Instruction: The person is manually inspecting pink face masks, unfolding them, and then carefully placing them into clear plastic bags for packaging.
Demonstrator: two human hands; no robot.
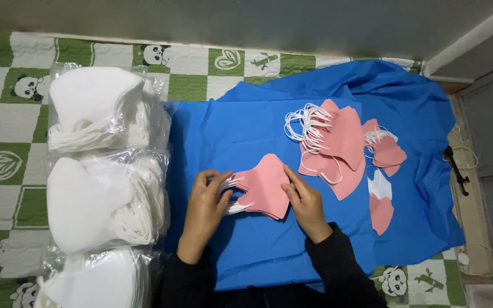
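In the head view, a small stack of pink face masks (263, 187) is held flat on a blue cloth (246, 131) spread over a green and white panda-patterned mat (7, 114). The stack's left end, where the white ear loops (230, 195) bunch together, is pinched by the curled fingers of the left hand (205, 204). The stack's right edge is pressed by the right hand (304, 202), its fingers bent and closed against the pink fabric.

Just beyond the right hand, a larger pile of pink masks (335, 149) with tangled white loops is seen, and a smaller pile (386, 151) lies beside it (a few loose masks (380, 199), one white, trail below). To the left of the cloth, three clear bags of white masks (101, 171) are lined up, close to the left forearm. A dark tool (456, 170) lies off the cloth's right edge.
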